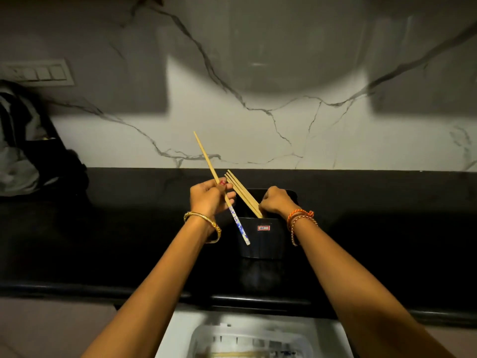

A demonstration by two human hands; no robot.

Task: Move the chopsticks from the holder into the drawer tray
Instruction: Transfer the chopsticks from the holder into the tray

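Observation:
A black holder with a small red-and-white label stands on the dark counter. Several wooden chopsticks lean out of it toward the upper left. My left hand is closed around a single chopstick with a blue-and-white patterned end, held slanted just left of the holder. My right hand rests on the holder's rim, fingers curled at the base of the leaning chopsticks. Below the counter edge, a pale tray sits in the open white drawer, with light sticks blurred inside it.
The black counter runs the full width under a white marble backsplash. A dark bag or cloth heap fills the far left. A switch plate sits on the wall at upper left.

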